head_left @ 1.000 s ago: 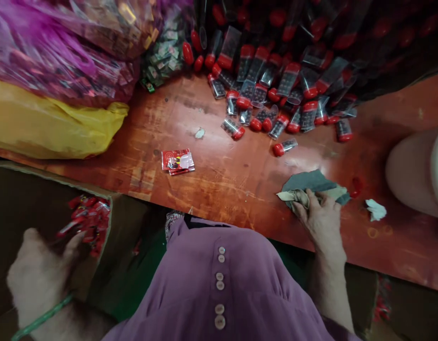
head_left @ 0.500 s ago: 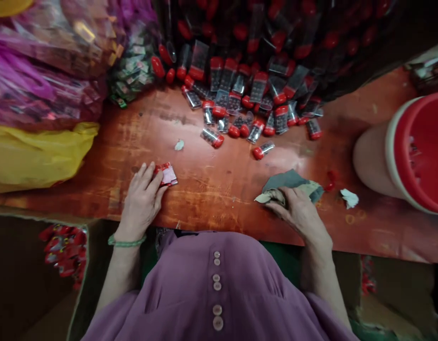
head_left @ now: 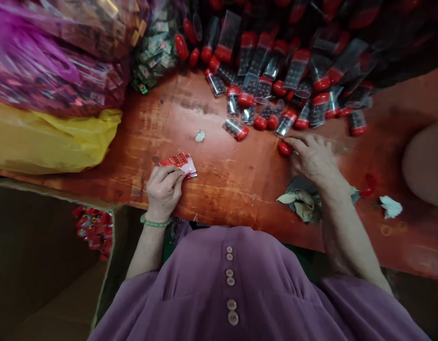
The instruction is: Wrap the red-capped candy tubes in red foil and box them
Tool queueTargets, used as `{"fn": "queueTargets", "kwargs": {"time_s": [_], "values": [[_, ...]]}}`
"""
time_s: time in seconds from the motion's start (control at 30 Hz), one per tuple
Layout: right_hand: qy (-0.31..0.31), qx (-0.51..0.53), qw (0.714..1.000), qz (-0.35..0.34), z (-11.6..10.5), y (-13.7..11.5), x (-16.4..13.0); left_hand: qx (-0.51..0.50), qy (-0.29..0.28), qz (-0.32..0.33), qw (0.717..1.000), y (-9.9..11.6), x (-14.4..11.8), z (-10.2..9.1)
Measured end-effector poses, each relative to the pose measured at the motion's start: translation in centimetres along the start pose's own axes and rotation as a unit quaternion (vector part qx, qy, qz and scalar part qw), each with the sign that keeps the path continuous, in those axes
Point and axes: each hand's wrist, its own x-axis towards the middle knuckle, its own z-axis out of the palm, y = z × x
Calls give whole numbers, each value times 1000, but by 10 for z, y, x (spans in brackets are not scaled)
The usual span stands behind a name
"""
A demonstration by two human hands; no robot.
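1. The left hand [head_left: 164, 188] rests on the near edge of the red wooden table [head_left: 219, 180], fingers curled, pinching a small stack of red packets [head_left: 179, 164] between thumb and fingertips. A green bracelet [head_left: 154, 222] circles that wrist.
2. The packets lie flat on the table, well to the left of the pile of vials and just beyond the left hand's knuckles.
3. The right hand [head_left: 313, 156] lies palm down at the near fringe of the pile of red-capped clear vials [head_left: 275, 80], fingers loosely spread over one vial [head_left: 284, 148], of which only the red cap shows at the fingertips. Whether the fingers actually grip it cannot be told; the hand looks open and covering.
4. Just nearer than the right hand, partly under the forearm, sits a crumpled grey and tan cloth [head_left: 302, 201].
5. To the right of the cloth lies a scrap of white paper [head_left: 390, 207]; another pale scrap [head_left: 200, 136] lies between the packets and the pile.
6. To the left of the pile, at the far left of the table, bulge a yellow plastic bag [head_left: 51, 139] and, behind it, a pink bag of wrapped items [head_left: 44, 61].
7. Below the table edge, left of the left wrist, a cardboard box [head_left: 44, 284] holds more red packets [head_left: 93, 227].
8. A pale, blurred container [head_left: 424, 163] stands at the right edge, well right of the pile.
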Motion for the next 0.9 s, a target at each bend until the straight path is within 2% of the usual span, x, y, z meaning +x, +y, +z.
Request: {"fn": "queueTargets", "kwargs": {"time_s": [0.13,0.27,0.37,0.47,0.57,0.63,0.7,0.9], "values": [[9,26,999,24,-1,-12,-6,-38,-26,-34,998,-2,2,-7],[60,137,989,-15,-4,-42,-11,-11,-73,-27,997,-4,7,-13],[84,259,961,-50,-5,-77,-11,28,-66,5,997,-4,7,-12],[69,354,927,-101,-5,-116,-6,55,-36,31,997,-2,5,-10],[59,410,898,-146,-4,-149,4,47,-35,33,998,-1,5,-7],[52,418,890,-172,-2,-167,11,27,-44,28,998,0,5,-6],[38,400,895,-192,3,-180,18,10,-61,20,998,0,6,-6],[-29,233,953,-189,19,-200,27,-25,-145,23,989,1,13,-22]]}}
